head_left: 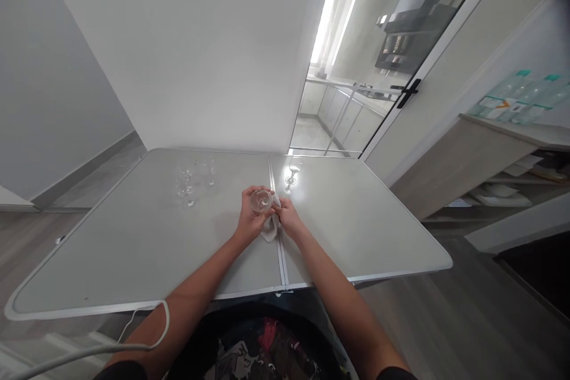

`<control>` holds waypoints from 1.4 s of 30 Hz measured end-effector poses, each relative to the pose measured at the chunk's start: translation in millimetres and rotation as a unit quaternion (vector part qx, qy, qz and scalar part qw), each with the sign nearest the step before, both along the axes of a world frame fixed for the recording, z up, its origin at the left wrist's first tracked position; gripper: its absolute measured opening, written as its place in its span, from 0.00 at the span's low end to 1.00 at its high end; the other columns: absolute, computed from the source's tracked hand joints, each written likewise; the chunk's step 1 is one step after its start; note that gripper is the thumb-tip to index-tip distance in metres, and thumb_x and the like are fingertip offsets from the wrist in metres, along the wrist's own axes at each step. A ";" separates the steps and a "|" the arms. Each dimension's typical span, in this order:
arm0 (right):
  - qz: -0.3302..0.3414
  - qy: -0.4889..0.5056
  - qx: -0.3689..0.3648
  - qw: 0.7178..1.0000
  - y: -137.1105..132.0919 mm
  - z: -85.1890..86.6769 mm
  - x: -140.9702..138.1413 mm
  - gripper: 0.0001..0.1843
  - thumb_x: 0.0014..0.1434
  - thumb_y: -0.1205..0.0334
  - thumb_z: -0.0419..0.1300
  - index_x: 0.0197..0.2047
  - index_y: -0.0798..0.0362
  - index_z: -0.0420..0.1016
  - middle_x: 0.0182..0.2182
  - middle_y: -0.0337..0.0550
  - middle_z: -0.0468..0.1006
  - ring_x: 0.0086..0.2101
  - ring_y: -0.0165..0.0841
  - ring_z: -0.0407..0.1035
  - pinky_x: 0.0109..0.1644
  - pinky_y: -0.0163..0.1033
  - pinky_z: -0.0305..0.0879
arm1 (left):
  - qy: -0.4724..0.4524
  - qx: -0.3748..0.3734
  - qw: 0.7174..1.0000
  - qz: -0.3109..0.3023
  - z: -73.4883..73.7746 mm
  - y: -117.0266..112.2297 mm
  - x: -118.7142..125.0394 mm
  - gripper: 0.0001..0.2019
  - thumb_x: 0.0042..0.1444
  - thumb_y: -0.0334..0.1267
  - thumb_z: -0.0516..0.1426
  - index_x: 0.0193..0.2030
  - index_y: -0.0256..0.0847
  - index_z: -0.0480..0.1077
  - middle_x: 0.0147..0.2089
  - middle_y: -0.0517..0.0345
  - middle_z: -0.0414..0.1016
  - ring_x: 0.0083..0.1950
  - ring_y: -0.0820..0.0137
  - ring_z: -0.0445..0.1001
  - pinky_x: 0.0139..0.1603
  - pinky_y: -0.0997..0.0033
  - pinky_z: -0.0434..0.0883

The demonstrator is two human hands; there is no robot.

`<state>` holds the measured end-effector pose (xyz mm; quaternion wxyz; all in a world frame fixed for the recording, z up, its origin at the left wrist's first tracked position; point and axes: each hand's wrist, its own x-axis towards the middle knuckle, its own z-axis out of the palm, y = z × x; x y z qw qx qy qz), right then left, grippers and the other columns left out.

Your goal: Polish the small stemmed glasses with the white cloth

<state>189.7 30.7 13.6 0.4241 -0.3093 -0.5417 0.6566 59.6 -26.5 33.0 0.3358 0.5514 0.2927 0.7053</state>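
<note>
My left hand [249, 214] is wrapped round a clear wine glass [260, 201], its round mouth tilted up toward me. My right hand [288, 215] grips a white cloth [269, 230] that presses against the glass's right side and hangs down between both hands. The glass's stem and base are hidden behind the fingers and the cloth. Just beyond my right hand, another stemmed glass [293, 171] stands alone on the table. Several more clear stemmed glasses [184, 181] stand grouped on the table's left part, faint against its surface.
The pale folding table [356, 225] has a metal seam down its middle and meets a white wall at the back. A white cable [165, 323] loops by my left forearm. A glazed door [347, 71] and a shelf with plastic bottles [516, 98] are at right.
</note>
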 end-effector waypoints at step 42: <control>-0.306 -0.493 0.172 0.796 88.1 31.0 100.5 0.16 0.58 0.52 0.60 0.38 0.51 0.86 0.35 0.50 0.85 0.39 0.41 0.75 0.40 0.36 0.63 | 0.295 -0.089 0.937 0.166 -13.8 -6.2 3.3 0.14 0.62 0.46 0.61 0.51 0.46 0.68 0.51 0.52 0.67 0.44 0.66 0.75 0.47 0.61 0.73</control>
